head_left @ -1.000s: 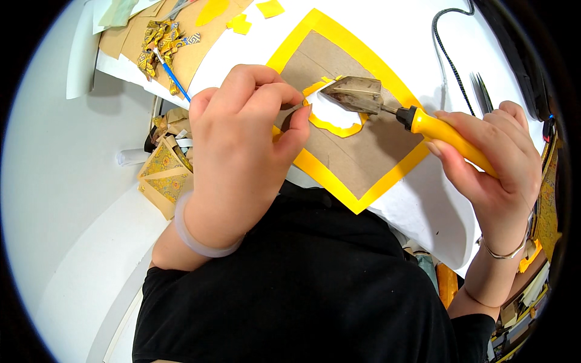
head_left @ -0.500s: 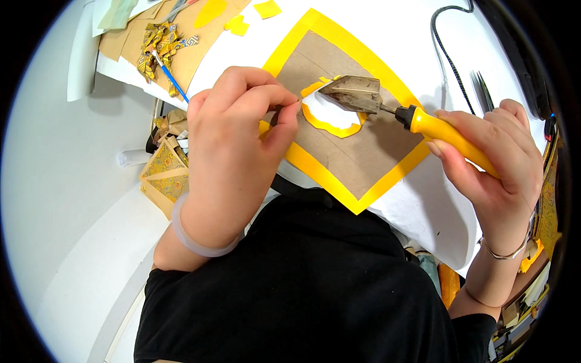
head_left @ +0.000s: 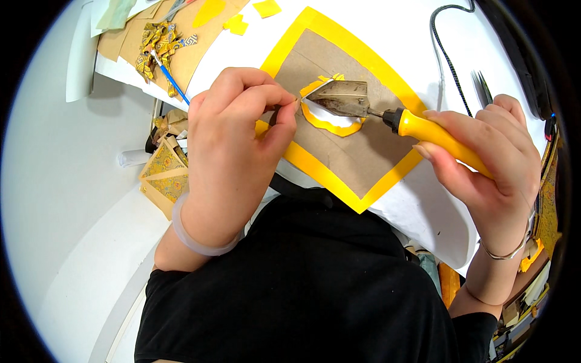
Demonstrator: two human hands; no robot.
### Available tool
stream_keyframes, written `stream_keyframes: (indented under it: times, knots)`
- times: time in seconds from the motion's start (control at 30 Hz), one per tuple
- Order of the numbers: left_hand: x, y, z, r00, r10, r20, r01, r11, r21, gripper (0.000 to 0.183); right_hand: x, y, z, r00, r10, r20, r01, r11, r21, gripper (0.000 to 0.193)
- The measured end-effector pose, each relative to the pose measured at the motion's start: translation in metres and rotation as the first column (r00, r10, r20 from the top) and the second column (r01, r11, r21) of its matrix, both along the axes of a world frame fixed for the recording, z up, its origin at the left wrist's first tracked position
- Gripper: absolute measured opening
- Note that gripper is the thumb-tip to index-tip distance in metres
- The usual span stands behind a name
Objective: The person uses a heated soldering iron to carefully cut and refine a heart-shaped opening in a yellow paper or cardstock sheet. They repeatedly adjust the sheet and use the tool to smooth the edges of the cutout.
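A brownish-grey board (head_left: 354, 154) with a folded yellow border lies on the white table in front of me. An opening near its middle shows white inside and is edged with a notched yellow strip (head_left: 334, 127). At the opening's left corner, my left hand (head_left: 236, 124) is closed in a pinch; whatever is between its fingertips is hidden. My right hand (head_left: 499, 157) grips the yellow handle of a small iron (head_left: 342, 98). The iron's pointed, stained metal head lies over the opening, its tip close to my left fingertips.
At the upper left are a blue-handled brush (head_left: 171, 80), patterned fabric scraps (head_left: 158, 48) and a brown sheet (head_left: 203, 39). Yellow scraps (head_left: 266, 8) lie at the back. A black cord (head_left: 451, 57) and dark-tipped tweezers (head_left: 482, 89) are at the right.
The iron and my right hand have moved slightly left, bringing the metal tip nearer the opening's left corner. My left hand stays nearly in place, still pinching.
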State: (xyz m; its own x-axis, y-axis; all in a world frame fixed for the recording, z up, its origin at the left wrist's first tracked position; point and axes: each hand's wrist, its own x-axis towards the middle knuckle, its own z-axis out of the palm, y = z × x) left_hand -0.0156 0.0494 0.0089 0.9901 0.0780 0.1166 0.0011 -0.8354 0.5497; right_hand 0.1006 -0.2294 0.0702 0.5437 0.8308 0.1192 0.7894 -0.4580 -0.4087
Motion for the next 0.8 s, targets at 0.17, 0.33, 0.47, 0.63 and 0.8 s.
stream_keyframes:
  times: [0.17,0.33,0.47,0.63,0.8]
  knots:
    - [-0.0002,0.0015,-0.0015,1.000,0.003,-0.005,-0.003,1.000,-0.030,0.011,0.0004,0.0019,-0.0025,1.000,0.003,0.004,-0.003,1.000,0.005,0.032]
    - [0.0008,0.0020,-0.0012,1.000,0.003,-0.011,-0.004,0.999,-0.045,0.011,0.0003,0.0047,-0.0025,1.000,0.002,-0.001,-0.002,1.000,0.003,0.033]
    - [0.0006,0.0026,-0.0013,1.000,0.000,-0.004,0.000,0.999,-0.049,0.012,0.0011,0.0055,-0.0032,1.000,0.008,0.001,-0.008,1.000,0.002,0.033]
    - [0.0009,0.0027,-0.0006,1.000,0.006,-0.022,-0.008,0.996,-0.085,0.013,0.0023,0.0078,-0.0024,1.000,0.022,0.007,-0.022,1.000,-0.007,0.034]
    - [0.0018,0.0021,-0.0026,0.999,0.030,-0.009,-0.032,0.984,-0.175,0.014,0.0031,0.0086,-0.0019,0.999,0.032,0.017,-0.031,0.999,-0.014,0.033]
